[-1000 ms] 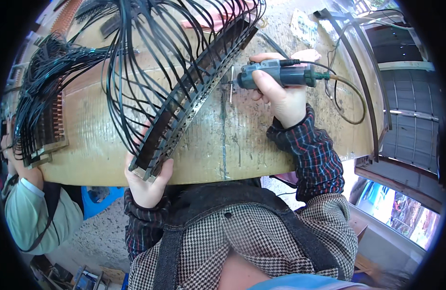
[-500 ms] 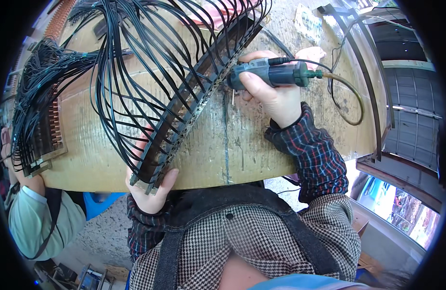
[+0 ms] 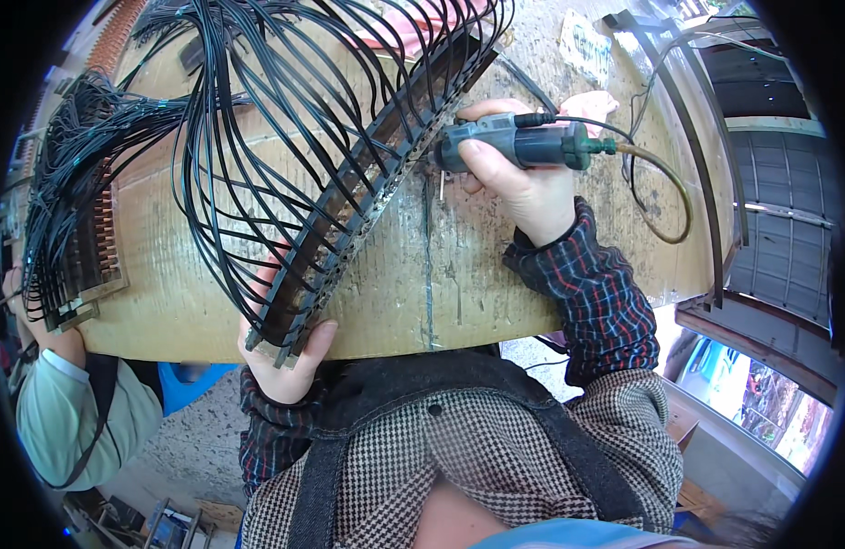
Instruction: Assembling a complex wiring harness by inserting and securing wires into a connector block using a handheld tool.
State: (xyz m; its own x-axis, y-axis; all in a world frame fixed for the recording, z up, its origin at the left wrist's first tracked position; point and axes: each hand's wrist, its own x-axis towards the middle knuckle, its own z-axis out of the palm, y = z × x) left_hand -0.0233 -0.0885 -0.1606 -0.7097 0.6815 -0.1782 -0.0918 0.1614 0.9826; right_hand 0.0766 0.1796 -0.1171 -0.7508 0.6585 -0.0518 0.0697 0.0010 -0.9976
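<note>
A long dark rack [image 3: 377, 188] lies slantwise on the table, from near my body up to the far right. Many thin black wires [image 3: 258, 105] rise from along it and gather toward the far left. My left hand [image 3: 290, 377] is closed round the rack's near end, thumb on its right side. My right hand [image 3: 532, 201] is wrapped round a dispensing syringe [image 3: 507, 146] with a dark barrel, green cap, black cable and yellowish hose. The syringe's front end is close to the rack's right edge; its tip is hard to make out, so contact cannot be told.
Another wire bundle with a rack [image 3: 107, 229] stands on the table's left. Nearby, a co-worker's arm in a pale green sleeve [image 3: 93, 416] reaches in. Pink cloth [image 3: 587, 108], a printed packet [image 3: 585, 48] and long dark strips [image 3: 688, 137] lie at the far right.
My right hand and the syringe have shifted very slightly to the right. My left hand and the rack look the same.
</note>
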